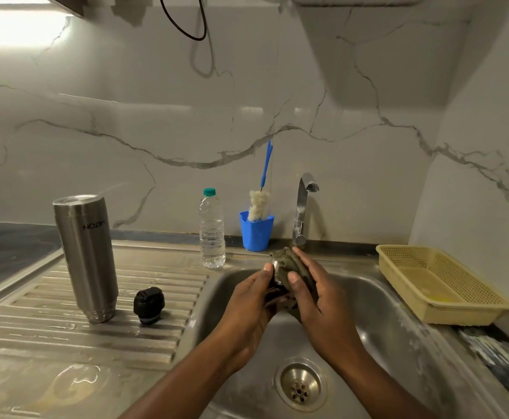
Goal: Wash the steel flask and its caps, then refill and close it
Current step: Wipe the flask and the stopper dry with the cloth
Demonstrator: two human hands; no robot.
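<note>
The steel flask (87, 255) stands upside down on the ribbed drainboard at the left. A black inner cap (149, 304) lies beside it on the drainboard. Over the sink basin (377, 313), my left hand (251, 306) holds the steel outer cap (274, 281), of which only a shiny edge and dark underside show. My right hand (316, 297) presses a grey-green scrub pad (286, 261) around that cap. No water runs from the tap (303, 207).
A plastic water bottle (211, 229) and a blue cup with a bottle brush (256, 228) stand behind the sink. A yellow perforated basket (441, 282) sits on the right counter. The drain (300, 384) lies below my hands. The drainboard (65, 337) is wet.
</note>
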